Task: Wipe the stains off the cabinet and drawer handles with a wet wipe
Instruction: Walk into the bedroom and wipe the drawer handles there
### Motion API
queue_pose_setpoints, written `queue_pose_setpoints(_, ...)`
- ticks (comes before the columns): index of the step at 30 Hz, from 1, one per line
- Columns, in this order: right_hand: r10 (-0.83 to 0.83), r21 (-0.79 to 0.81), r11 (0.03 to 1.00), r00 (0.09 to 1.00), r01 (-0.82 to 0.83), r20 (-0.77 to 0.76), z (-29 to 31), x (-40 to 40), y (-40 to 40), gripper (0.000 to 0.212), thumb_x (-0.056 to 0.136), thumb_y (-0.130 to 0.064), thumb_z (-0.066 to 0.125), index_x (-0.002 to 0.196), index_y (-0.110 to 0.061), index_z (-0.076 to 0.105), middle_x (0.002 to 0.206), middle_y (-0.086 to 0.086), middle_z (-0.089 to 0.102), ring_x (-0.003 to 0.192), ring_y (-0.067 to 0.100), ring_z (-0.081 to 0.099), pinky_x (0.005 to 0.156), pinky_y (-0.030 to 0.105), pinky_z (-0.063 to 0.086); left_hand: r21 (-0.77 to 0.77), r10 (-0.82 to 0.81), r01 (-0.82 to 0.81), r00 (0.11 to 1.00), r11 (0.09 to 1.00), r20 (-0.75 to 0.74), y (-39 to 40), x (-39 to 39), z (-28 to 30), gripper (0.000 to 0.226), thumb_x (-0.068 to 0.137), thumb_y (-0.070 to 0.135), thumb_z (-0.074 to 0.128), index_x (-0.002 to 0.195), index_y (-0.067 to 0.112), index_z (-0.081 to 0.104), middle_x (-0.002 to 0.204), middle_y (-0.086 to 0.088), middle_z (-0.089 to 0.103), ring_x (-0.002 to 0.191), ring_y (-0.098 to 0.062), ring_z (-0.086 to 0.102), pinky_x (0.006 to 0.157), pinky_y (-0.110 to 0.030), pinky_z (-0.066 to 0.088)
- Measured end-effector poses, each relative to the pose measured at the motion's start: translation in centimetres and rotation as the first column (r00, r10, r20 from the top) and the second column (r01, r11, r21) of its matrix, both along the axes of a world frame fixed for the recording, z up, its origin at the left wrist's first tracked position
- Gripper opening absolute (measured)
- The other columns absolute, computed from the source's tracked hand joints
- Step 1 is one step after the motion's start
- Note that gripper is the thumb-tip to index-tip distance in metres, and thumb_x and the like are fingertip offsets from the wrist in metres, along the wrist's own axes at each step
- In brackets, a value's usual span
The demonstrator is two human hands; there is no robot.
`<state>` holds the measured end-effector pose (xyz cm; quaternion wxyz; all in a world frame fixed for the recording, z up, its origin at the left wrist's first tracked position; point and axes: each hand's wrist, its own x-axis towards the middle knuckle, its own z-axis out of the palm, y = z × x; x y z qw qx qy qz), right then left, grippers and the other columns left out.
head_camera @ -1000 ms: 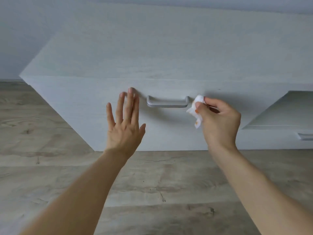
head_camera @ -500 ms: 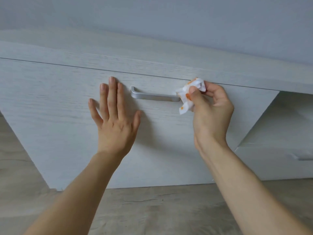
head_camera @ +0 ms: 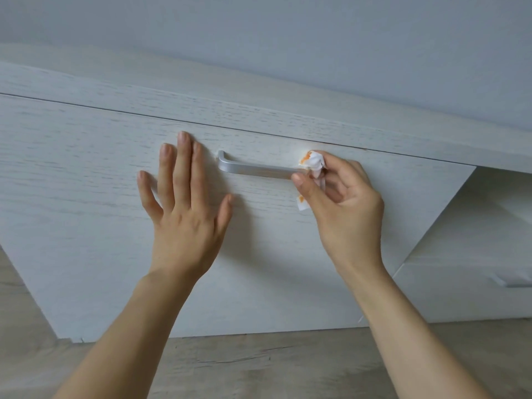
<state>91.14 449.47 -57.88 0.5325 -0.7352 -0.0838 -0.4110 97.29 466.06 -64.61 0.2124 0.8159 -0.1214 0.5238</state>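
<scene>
A silver bar handle (head_camera: 253,169) is fixed across the pale wood-grain drawer front (head_camera: 86,182). My right hand (head_camera: 342,205) pinches a crumpled white wet wipe (head_camera: 312,164) with orange stains against the handle's right end, which it hides. My left hand (head_camera: 184,208) lies flat on the drawer front just left of the handle, fingers spread, holding nothing.
The cabinet top (head_camera: 259,90) runs above the drawer, with a grey-blue wall (head_camera: 288,30) behind. A lower drawer (head_camera: 460,292) with another silver handle (head_camera: 512,282) sits at the right. Wood-look floor (head_camera: 259,367) lies below.
The view has tilted up and closer to the drawer front. My right hand has wrapped the wipe tighter around the handle's right end; my left hand stays flat beside the handle.
</scene>
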Motion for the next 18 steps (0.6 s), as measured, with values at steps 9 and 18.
queue_pose_setpoints(9,-0.063,0.100,0.993,0.998,0.060,0.026,0.6,0.4,-0.2,0.012,0.085,-0.010,0.066,0.086,-0.022,0.070,0.082,0.014,0.067,0.066,0.011,0.061,0.065,0.018,0.046,-0.030,0.042,-0.040,0.998,0.999,0.053,-0.7,0.7,-0.2,0.071,0.097,0.038,0.042,0.149,0.001,0.009,0.154,-0.018,0.014,0.141,-0.034,0.004,0.111,-0.053,-0.003)
queue_pose_setpoints(18,-0.140,0.110,0.985,0.990,0.136,0.030,-0.1,-0.1,1.5,0.013,0.086,-0.012,0.065,0.086,-0.023,0.071,0.072,0.000,0.066,0.061,0.007,0.060,0.060,0.013,0.044,-0.013,0.040,-0.039,0.997,0.999,0.072,-0.5,0.9,-0.2,0.071,0.097,0.036,0.044,0.148,0.000,0.009,0.153,-0.019,0.016,0.141,-0.035,0.005,0.113,-0.044,-0.011)
